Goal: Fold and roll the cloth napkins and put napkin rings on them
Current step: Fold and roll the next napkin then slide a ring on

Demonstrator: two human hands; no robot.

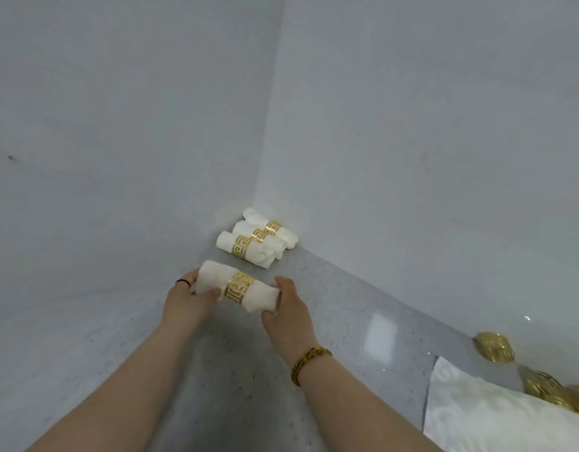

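Observation:
A rolled white napkin (213, 278) with a gold patterned ring (238, 287) round its middle is held between both hands just above the grey counter. My left hand (187, 296) grips its left end and my right hand (286, 301) grips its right end. Behind it, in the corner where the two walls meet, three rolled napkins (258, 244) lie side by side, each wearing a gold ring. A flat white patterned napkin (484, 415) lies at the lower right.
Several loose gold napkin rings (495, 349) sit along the wall at the right, some beside the flat napkin. The speckled grey counter (236, 370) runs between two pale walls that meet at the corner.

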